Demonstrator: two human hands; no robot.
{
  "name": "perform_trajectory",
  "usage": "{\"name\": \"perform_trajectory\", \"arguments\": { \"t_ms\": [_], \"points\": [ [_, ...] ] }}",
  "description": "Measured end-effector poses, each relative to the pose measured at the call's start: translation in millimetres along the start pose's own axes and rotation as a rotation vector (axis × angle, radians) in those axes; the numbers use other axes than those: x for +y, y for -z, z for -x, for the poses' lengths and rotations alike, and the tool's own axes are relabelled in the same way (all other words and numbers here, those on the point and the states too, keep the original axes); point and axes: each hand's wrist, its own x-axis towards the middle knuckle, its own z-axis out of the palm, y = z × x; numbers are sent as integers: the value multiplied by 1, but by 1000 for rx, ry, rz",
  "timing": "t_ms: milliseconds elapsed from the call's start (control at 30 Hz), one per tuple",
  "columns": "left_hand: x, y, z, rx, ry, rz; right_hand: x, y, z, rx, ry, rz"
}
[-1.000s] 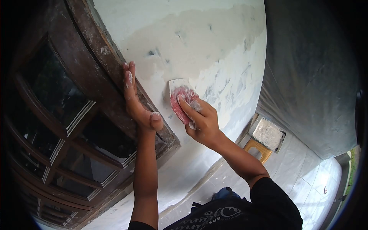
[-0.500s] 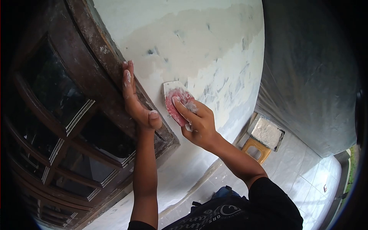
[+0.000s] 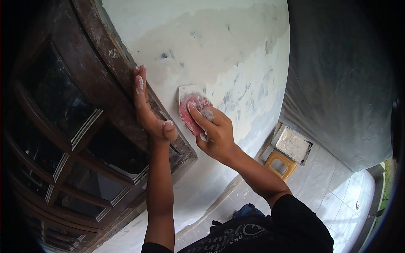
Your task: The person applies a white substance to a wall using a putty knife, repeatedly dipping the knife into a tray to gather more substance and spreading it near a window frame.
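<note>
My right hand [image 3: 216,130] grips a red and white scraper [image 3: 192,110], its pale edge against the wall [image 3: 177,46]. White paste smears the scraper and my fingers. My left hand [image 3: 151,111] lies against the dark wooden frame [image 3: 116,59], fingers stretched upward and thumb apart, with white paste on the fingertips. Grey patches and dark marks show on the wall above and right of the scraper.
Glass panes in dark wood [image 3: 63,92] fill the left side. At the right, a tray of white paste [image 3: 294,145] rests on a yellow stool [image 3: 280,163] over a tiled floor [image 3: 314,181]. Grey sheeting [image 3: 337,84] hangs behind.
My right hand and the scraper have shifted slightly up and left along the wall. My left hand stays against the frame.
</note>
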Motion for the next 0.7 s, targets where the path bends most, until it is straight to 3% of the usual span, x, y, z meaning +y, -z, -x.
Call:
{"name": "perform_trajectory", "arguments": {
  "t_ms": [133,267,333,500,600,700],
  "points": [
    [2,2,0,-18,2,-1,5,21,-12,32,-79,-22],
    [3,0,-2,-13,1,-8,30,17,-59,209,-45,17],
    [3,0,-1,-7,2,-7,41,5,-60,80,-146,81],
    [2,0,-1,-7,-1,-18,15,-2,22,-56,-76,37],
    [3,0,-2,-19,-12,-31,3,9,30,-36,-75,-85],
    [4,0,-3,-25,-4,-33,22,19,-15,70,-62,-7]
  ]
}}
